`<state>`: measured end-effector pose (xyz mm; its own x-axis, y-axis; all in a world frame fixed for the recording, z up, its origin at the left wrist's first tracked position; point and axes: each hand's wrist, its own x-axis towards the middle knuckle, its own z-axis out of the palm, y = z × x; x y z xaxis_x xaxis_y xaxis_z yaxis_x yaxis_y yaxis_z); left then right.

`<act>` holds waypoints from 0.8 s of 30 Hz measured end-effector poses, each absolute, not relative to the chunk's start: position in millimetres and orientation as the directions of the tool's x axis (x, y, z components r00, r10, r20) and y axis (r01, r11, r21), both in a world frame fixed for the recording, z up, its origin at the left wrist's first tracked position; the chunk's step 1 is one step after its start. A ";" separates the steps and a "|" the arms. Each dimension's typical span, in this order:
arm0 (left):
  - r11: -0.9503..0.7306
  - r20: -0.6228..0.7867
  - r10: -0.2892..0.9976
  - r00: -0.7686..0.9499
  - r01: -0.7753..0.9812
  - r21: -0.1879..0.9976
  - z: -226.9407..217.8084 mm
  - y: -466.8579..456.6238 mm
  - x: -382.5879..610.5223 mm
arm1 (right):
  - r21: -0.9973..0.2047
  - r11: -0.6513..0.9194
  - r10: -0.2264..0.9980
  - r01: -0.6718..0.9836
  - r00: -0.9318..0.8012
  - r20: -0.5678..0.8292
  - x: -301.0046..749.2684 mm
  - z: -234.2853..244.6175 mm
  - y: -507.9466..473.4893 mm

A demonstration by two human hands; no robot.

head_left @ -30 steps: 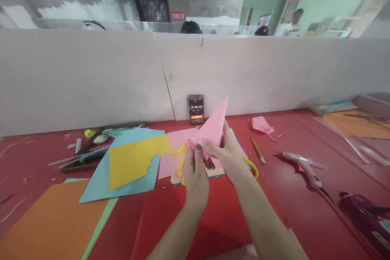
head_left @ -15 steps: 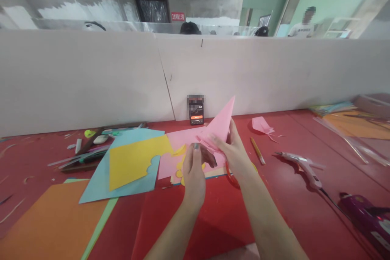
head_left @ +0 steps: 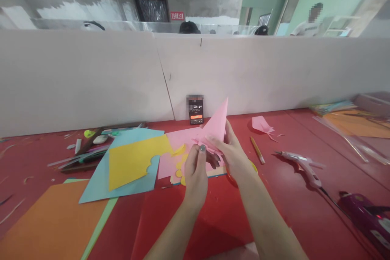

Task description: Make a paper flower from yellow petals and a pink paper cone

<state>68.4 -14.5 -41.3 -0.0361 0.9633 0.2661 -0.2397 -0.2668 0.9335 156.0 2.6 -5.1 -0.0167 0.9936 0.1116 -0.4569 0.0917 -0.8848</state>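
A folded pink paper (head_left: 215, 124) is held up in front of me, its pointed tip upward and its lower edge layered. My right hand (head_left: 233, 152) grips it from the right, thumb on the near face and fingers behind. At the paper's lower left edge, my left hand (head_left: 196, 170) is closed in a pinch; its fingertips are partly hidden. Beneath the hands lie a flat pink sheet (head_left: 166, 166) and small yellow paper cutouts (head_left: 179, 173). Scissors with red-and-yellow handles (head_left: 230, 178) are partly covered by my right forearm.
Left are a yellow sheet (head_left: 131, 162), a blue sheet (head_left: 94, 189), an orange sheet (head_left: 51, 215) and a tool tray (head_left: 79, 167). Right are a pink paper piece (head_left: 261, 124), a yellow pen (head_left: 257, 150) and a corded glue gun (head_left: 301, 164). A phone (head_left: 196, 110) leans against the white partition (head_left: 122, 77).
The folded pink paper and my right hand have moved slightly left, and the paper stands a little more upright. My left hand has shifted slightly right, its thumb turned more toward me.
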 end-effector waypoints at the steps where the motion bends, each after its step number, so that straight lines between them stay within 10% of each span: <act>1: -0.271 0.277 0.961 -0.015 -0.265 0.926 -42.4 -14.2 68.8 | -0.888 0.080 0.995 -0.452 -0.023 0.101 155.3 -4.6 1.6; 24: -0.260 0.258 0.965 -0.033 -0.167 0.951 -37.3 -8.3 60.4 | -0.849 0.125 0.986 -0.513 -0.034 0.165 158.4 -12.3 7.6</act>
